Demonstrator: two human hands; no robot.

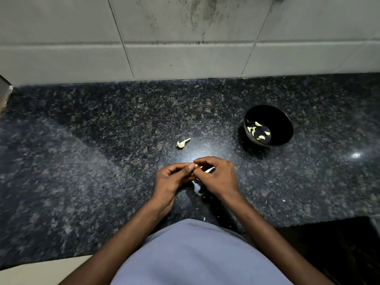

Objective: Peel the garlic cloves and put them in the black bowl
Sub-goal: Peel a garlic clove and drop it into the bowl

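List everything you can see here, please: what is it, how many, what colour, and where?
black bowl: one, black, on the countertop's right side
peeled garlic cloves: several, pale yellow, inside the bowl
garlic stem: one, whitish, on the countertop ahead of the hands
garlic clove: one, pale, pinched between both hands
peel scraps: a few, white, near the counter's front edge
countertop: one, dark speckled stone
wall tiles: pale grey, stained, behind the counter
left hand: holds the clove
right hand: pinches the clove

Clove (pixel 197 166) (mostly hidden) between fingers (pixel 190 167)
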